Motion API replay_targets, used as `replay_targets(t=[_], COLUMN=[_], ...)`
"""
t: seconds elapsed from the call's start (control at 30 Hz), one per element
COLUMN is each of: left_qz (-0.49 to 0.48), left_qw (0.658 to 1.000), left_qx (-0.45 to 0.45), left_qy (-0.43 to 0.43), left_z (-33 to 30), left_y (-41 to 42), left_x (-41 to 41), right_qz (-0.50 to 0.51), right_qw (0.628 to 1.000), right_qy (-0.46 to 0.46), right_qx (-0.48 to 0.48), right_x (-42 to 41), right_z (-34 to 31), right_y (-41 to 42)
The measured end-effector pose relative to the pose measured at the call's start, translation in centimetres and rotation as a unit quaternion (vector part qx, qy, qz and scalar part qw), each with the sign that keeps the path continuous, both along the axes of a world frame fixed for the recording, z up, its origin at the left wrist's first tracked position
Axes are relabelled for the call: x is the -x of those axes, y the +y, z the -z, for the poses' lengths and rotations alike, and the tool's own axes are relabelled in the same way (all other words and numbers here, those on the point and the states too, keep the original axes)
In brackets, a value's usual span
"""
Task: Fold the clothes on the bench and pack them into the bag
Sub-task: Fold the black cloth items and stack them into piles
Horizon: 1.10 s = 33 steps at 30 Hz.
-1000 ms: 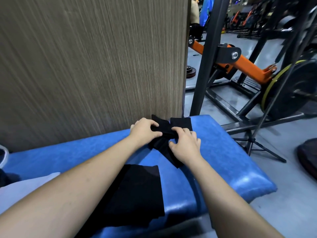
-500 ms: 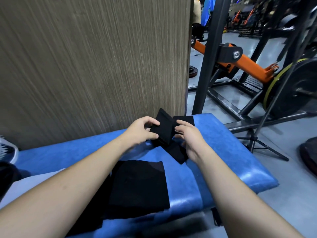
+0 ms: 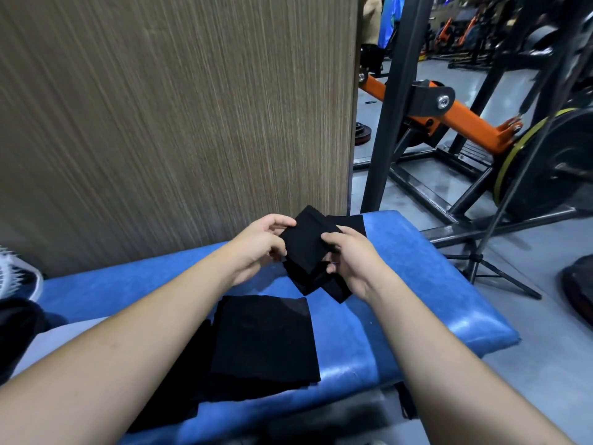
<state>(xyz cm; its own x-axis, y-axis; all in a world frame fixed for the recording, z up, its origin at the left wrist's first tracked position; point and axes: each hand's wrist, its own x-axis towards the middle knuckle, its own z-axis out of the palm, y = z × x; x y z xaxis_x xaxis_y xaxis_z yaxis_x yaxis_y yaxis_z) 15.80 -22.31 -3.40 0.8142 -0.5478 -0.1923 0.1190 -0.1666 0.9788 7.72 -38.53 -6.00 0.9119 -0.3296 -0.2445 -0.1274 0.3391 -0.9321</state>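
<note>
A small black garment [image 3: 305,248] is lifted a little above the blue padded bench [image 3: 417,284]. My left hand [image 3: 260,242] pinches its left edge and my right hand [image 3: 349,258] grips its right side, thumb on top. Part of the cloth hangs folded below my hands. A larger folded black garment [image 3: 266,342] lies flat on the bench nearer to me, partly under my left forearm. No bag is clearly in view.
A wood-grain wall panel [image 3: 179,117] stands right behind the bench. Black and orange gym machine frames [image 3: 449,107] and a weight plate [image 3: 545,162] fill the right. A tripod leg [image 3: 491,271] stands by the bench end. A white and black shoe [image 3: 16,277] lies at far left.
Both hands have raised the small black garment off the bench and turned one folded panel upright between them. The view has tilted slightly down.
</note>
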Motion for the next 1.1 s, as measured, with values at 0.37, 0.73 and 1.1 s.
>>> replay_targets(t=[0.37,0.73,1.1], left_qz=[0.069,0.151,0.067], left_qw=[0.996,0.988,0.997], left_qx=[-0.055,-0.003,-0.012], left_qy=[0.001,0.044,0.040], left_z=[0.3,-2.0,-1.9], left_y=[-0.8,0.4,0.9], left_x=[1.0,2.3,1.6], right_qz=[-0.052,-0.051,-0.093], right_qw=[0.994,0.932,0.921], right_qy=[-0.090,0.010,-0.085], right_qx=[-0.035,0.358,0.369], right_x=[0.4,-0.3,0.9], right_z=[-0.6,0.8,-0.4], right_y=[-0.1,0.9,0.6])
